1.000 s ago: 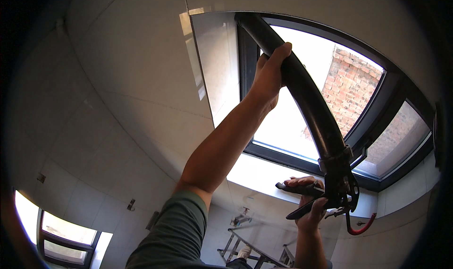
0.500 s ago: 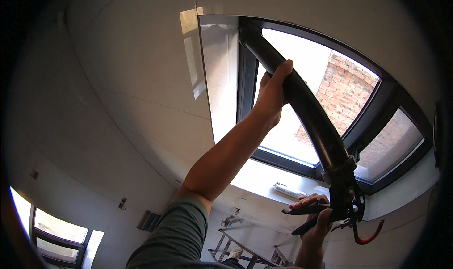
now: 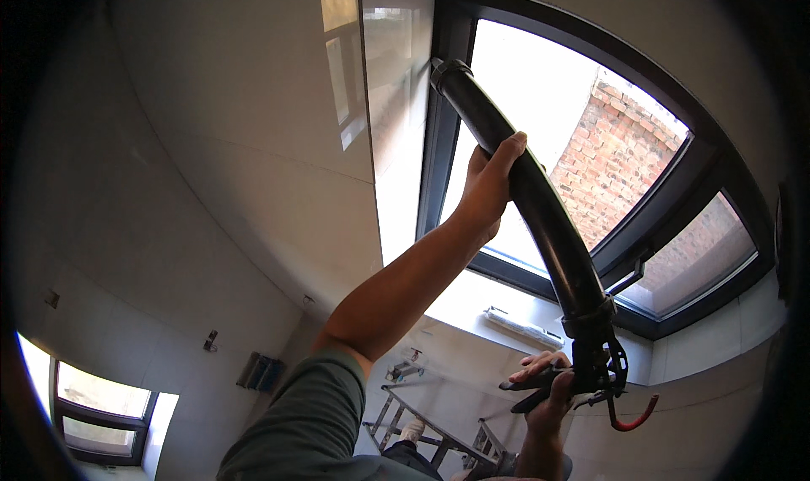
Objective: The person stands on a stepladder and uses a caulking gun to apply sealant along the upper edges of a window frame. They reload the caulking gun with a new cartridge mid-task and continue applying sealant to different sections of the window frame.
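I have the caulking gun (image 3: 553, 228) slanting across the right half of the frame, its nozzle (image 3: 436, 62) at upper centre and its grip end at lower right. The left hand (image 3: 496, 177), right of centre, is closed about the black barrel; the thumb lies over the top, and the other fingers pass mostly behind it. The right hand (image 3: 553, 390), at lower right, is wrapped around the handle (image 3: 530, 383), thumb on the near side. How hard I have it squeezed, I cannot tell.

The nozzle sits close by the left side of the dark window frame (image 3: 443, 143); contact with it cannot be made out. A hook (image 3: 634, 422) with a red end curves out below the grip. Through the glass, at upper right, stands a brick wall (image 3: 629, 152). A pale tube (image 3: 523, 327) lies on the white sill (image 3: 472, 299), left of the gun's rear end. At lower centre I see a metal stand (image 3: 439, 429) and a light shoe (image 3: 413, 430); a second window (image 3: 97, 424) occupies the lower left.
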Available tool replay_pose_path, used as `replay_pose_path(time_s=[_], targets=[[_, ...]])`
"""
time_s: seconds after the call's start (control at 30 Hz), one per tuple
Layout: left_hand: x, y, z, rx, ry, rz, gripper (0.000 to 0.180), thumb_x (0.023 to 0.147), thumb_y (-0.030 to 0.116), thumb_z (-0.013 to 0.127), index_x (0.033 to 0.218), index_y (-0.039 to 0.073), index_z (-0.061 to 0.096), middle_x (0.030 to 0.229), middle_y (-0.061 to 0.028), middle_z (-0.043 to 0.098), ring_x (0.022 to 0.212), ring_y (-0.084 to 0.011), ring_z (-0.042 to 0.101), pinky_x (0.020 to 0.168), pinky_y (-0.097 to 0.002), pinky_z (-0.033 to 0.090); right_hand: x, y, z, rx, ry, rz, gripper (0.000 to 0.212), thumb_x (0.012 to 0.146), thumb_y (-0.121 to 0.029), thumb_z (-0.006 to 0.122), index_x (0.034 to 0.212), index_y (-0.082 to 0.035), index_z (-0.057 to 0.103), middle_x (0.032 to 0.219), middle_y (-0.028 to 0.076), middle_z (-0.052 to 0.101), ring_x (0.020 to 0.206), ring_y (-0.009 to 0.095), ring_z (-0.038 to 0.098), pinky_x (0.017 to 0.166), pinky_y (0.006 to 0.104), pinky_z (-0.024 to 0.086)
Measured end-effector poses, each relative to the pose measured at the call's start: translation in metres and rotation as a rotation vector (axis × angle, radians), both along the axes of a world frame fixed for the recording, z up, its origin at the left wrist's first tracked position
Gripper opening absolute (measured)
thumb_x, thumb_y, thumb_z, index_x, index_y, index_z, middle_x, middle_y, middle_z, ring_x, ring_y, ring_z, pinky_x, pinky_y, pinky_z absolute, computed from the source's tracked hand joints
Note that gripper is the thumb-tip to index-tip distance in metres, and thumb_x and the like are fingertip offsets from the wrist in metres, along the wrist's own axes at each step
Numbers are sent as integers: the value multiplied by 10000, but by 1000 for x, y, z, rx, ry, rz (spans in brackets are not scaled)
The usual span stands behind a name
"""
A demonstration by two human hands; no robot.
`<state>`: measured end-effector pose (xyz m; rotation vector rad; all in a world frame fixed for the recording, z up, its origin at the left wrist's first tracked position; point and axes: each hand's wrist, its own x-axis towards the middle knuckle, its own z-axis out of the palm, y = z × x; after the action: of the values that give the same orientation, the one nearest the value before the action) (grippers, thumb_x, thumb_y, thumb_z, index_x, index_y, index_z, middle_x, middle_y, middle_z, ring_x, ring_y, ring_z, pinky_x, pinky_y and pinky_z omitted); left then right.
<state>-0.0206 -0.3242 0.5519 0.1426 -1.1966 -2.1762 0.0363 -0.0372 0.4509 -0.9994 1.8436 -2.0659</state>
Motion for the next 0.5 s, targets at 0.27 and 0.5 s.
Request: replay_pose_path(time_s=[0.27, 0.5], targets=[[-4, 4, -46, 16, -47, 42, 638, 957, 436, 616, 1308, -29, 358, 1012, -225, 655, 960, -280, 700, 877, -408, 592, -4, 11, -42, 4, -29, -3, 627, 1009, -675, 449, 853, -76, 547, 633, 50, 593, 570, 171, 645, 803, 374, 500], [-4, 7, -84, 47, -80, 4, 566, 958, 391, 591, 1283, -8, 356, 979, -224, 651, 898, -288, 712, 795, -404, 621, -4, 16, -81, -18, -105, 12, 618, 992, -679, 495, 818, -86, 505, 646, 21, 519, 528, 145, 576, 745, 355, 489]])
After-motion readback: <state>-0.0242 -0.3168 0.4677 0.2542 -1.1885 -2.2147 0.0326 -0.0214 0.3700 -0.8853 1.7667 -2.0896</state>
